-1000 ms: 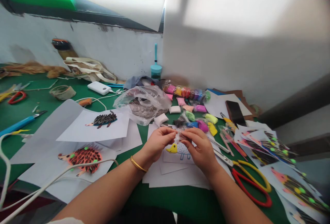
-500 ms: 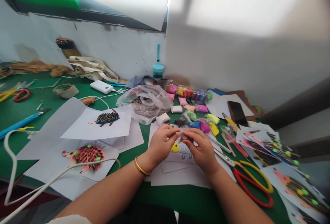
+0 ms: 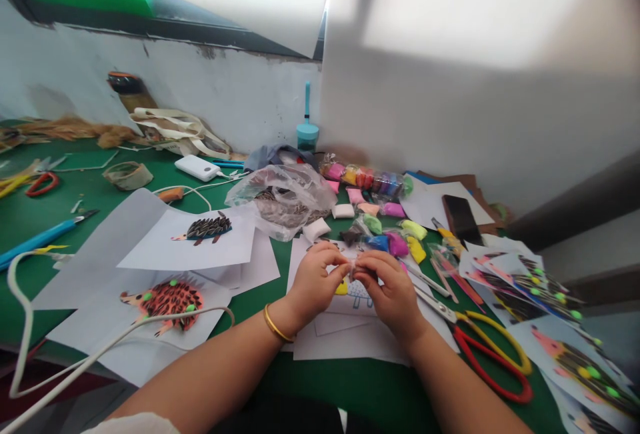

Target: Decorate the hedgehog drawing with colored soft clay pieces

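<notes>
My left hand [image 3: 319,281] and my right hand [image 3: 391,292] meet above a sheet of white paper, fingertips pinched together. Between them is a small clear-wrapped clay packet [image 3: 353,270], brownish where it shows and mostly covered by my fingers. Beneath lies a drawing [image 3: 359,293] of an animal with a yellow face and a blue-outlined, dotted body, partly hidden by my hands. Just beyond my fingers sit several wrapped clay packets, among them a blue one [image 3: 377,243], a purple one [image 3: 398,245] and a yellow one [image 3: 416,249].
Large scissors [image 3: 493,354] with red and yellow handles lie right of my right hand. A plastic bag of seeds [image 3: 283,201] stands behind. Hedgehog pictures lie left [image 3: 165,304] and right [image 3: 575,367]. A white cable [image 3: 100,354] crosses the left side; a phone [image 3: 461,219] rests back right.
My fingertips have drawn closer together around the packet, and my right fingers now cover more of it. The things on the table have stayed in place.
</notes>
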`<state>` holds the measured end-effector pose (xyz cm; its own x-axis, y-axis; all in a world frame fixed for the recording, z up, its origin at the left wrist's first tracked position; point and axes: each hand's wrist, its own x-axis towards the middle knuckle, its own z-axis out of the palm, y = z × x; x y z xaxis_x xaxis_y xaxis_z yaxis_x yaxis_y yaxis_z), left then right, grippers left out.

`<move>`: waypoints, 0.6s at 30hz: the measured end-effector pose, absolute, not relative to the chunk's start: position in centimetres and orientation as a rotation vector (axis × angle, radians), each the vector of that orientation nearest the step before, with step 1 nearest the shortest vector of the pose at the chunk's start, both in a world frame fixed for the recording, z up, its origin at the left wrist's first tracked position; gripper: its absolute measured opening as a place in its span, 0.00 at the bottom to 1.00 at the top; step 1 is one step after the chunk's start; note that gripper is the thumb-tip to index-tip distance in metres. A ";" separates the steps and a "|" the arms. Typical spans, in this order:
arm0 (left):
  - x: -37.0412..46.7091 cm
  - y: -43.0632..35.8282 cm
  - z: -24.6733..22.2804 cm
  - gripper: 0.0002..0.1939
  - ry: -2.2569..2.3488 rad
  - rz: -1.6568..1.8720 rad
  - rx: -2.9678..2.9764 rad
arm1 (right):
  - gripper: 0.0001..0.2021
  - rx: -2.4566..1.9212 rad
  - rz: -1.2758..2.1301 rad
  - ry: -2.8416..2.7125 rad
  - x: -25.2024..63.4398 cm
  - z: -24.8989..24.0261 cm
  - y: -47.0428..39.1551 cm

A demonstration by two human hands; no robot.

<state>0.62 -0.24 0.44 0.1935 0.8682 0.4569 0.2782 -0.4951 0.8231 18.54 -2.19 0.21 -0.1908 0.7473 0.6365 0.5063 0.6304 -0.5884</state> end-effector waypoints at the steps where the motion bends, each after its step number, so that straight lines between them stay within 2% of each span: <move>1: 0.6 -0.3 0.5 0.05 1.080 1.303 1.917 | 0.05 -0.999 0.303 -1.855 18.5 0.2 -2.2; 18: 0.5 0.4 -0.2 0.07 1.022 1.264 1.802 | 0.04 -0.964 0.373 -1.851 18.2 0.0 -2.2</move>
<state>0.49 0.42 -0.17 0.2125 0.8903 0.4027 0.2075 -0.4438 0.8718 18.19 -2.21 -0.01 -0.2071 0.7542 0.6231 0.4542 0.6383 -0.6216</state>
